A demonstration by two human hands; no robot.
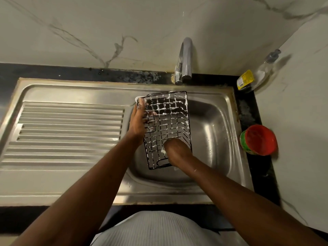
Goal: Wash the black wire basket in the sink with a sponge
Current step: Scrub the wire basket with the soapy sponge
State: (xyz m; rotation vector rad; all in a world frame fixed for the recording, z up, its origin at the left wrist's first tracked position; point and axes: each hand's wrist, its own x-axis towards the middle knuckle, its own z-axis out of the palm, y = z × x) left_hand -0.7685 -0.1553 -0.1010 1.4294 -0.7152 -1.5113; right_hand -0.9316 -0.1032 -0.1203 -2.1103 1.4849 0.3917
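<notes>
The black wire basket (170, 119) is held tilted over the sink basin (214, 132), its grid covered in white foam. My left hand (137, 121) grips the basket's left edge, thumb along the rim and fingers curled behind the wires. My right hand (177, 151) is pressed against the basket's lower right part. Its fingers are hidden, and no sponge shows; only bits of foam cling near the knuckles and wrist.
A chrome tap (185, 59) stands behind the basin, with no water running. The ribbed drainboard (71, 128) lies to the left. On the black counter at right sit a red-lidded tub (259, 140) and a clear soap bottle (262, 70) beside a yellow-labelled item (245, 79).
</notes>
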